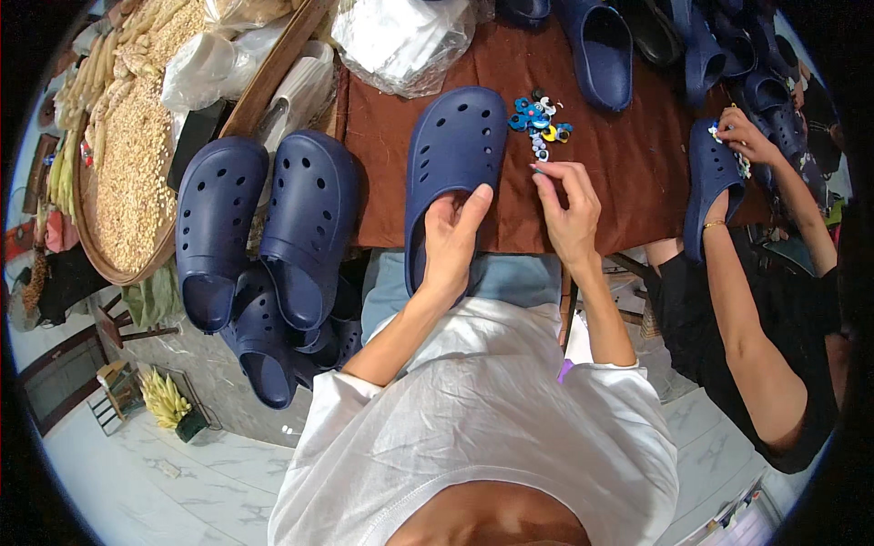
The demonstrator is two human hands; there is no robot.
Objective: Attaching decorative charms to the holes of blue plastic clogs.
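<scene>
My left hand (452, 244) grips the heel end of a navy blue perforated clog (452, 150) that lies on a brown cloth-covered table (628, 155). My right hand (569, 211) hovers just right of the clog, its fingertips pinched together at the near edge of a small pile of coloured shoe charms (540, 118); whether a charm is between the fingers is too small to tell.
A stack of several navy clogs (264, 246) sits at my left. Behind it is a round woven tray of grain (137, 164) and clear plastic bags (401, 41). More clogs (601, 50) lie at the far side. On the right, another person's hands (742, 132) work on a clog (710, 182).
</scene>
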